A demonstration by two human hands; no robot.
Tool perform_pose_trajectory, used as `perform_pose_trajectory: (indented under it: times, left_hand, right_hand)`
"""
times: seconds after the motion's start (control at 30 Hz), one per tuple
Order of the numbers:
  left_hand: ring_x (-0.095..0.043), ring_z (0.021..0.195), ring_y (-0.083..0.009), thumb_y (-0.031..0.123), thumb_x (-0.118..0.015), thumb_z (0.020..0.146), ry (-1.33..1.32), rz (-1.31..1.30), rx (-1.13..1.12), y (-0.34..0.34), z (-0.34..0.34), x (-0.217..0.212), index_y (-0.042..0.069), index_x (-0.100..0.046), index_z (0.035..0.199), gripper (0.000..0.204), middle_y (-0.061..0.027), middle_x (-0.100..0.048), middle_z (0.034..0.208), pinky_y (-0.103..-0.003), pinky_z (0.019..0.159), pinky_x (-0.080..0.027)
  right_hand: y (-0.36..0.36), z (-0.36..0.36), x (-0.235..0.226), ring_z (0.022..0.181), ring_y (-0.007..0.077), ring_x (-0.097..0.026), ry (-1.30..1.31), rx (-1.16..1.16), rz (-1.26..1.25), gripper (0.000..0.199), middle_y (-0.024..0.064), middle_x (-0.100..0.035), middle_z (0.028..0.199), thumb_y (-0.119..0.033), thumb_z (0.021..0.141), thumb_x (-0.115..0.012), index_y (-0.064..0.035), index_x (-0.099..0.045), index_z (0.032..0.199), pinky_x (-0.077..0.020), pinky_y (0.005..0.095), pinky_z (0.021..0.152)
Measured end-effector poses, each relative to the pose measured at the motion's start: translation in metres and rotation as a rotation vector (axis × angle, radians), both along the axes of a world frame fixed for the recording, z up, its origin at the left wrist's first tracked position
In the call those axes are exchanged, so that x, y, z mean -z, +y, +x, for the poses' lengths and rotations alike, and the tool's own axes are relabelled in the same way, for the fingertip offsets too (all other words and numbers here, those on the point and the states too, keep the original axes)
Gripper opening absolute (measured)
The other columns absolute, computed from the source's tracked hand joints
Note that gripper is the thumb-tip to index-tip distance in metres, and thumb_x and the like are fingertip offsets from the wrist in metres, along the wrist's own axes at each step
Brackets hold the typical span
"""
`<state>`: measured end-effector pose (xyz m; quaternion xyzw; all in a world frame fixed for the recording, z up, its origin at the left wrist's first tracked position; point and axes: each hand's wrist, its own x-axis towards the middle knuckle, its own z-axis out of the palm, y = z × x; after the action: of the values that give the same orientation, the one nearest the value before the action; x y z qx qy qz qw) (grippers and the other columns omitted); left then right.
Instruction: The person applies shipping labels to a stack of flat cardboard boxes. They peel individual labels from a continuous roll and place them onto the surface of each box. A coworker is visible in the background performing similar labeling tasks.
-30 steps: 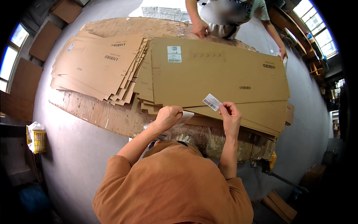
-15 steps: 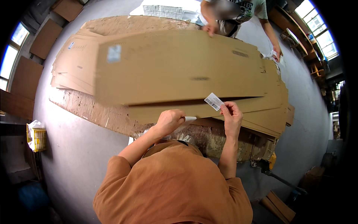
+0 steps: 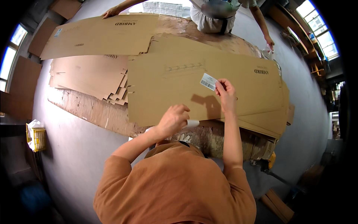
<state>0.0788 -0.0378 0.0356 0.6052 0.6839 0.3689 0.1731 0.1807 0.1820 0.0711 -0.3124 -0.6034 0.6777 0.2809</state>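
Observation:
Between the thumb and fingers of my right hand (image 3: 226, 93) is a white barcode label (image 3: 209, 81), held above a flat cardboard sheet (image 3: 167, 89) where its shadow falls. My left hand (image 3: 174, 118) is closed round a white paper strip (image 3: 191, 123), which sticks out past the fingers near the sheet's front edge. The sheet tops a stack of flat cartons and bears dark print and a line drawing. At the far left, a co-worker's hand (image 3: 110, 12) grips the edge of another flat carton (image 3: 100, 35), which carries a small pale label.
More flat cartons (image 3: 85, 74) lie stacked at the left on a worn wooden board (image 3: 89, 108). The co-worker's other hand (image 3: 269, 42) is by some white plastic at the far right. A yellow basket (image 3: 37, 139) stands on the floor at left.
The co-worker has swung the labelled carton off to the left, uncovering the printed sheet. My right hand has moved forward with the label, over that sheet. My left hand has barely shifted.

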Motion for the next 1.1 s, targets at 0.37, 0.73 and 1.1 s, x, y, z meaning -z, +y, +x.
perform_pose_trajectory:
  times: [0.37, 0.73, 1.1]
  left_hand:
    - [-0.040, 0.129, -0.0329, 0.013, -0.070, 0.063, 0.390, 0.158, 0.005, -0.018, -0.018, 0.058, 0.008, -0.054, 0.078, 0.022, -0.0121, -0.053, 0.126, -0.055, 0.104, -0.030]
    - [-0.046, 0.125, -0.0315, 0.004, -0.057, 0.080, 0.190, 0.178, 0.020, 0.048, -0.009, 0.055, 0.005, -0.056, 0.082, 0.002, -0.0113, -0.062, 0.115, -0.055, 0.108, -0.023]
    - [-0.049, 0.123, -0.0269, 0.007, -0.060, 0.080, 0.084, 0.130, 0.006, 0.052, -0.009, 0.055, 0.004, -0.059, 0.082, 0.004, -0.0086, -0.064, 0.113, -0.052, 0.108, -0.025]
  right_hand:
    - [0.042, -0.008, 0.086, 0.067, 0.0083, -0.052, -0.143, 0.272, 0.479, 0.014, 0.0011, -0.057, 0.074, -0.013, 0.093, -0.055, 0.0002, -0.058, 0.093, -0.0447, 0.0242, 0.063]
    - [0.090, -0.007, 0.053, 0.061, 0.0043, -0.045, -0.036, 0.196, -0.001, 0.013, -0.0020, -0.052, 0.072, -0.010, 0.090, -0.059, 0.0014, -0.061, 0.096, -0.0327, 0.0179, 0.052]
    - [0.060, -0.180, 0.081, 0.063, 0.0102, -0.056, -0.302, -0.059, 0.194, 0.009, 0.0044, -0.066, 0.074, -0.006, 0.082, -0.065, 0.0020, -0.067, 0.083, -0.0446, 0.0249, 0.058]
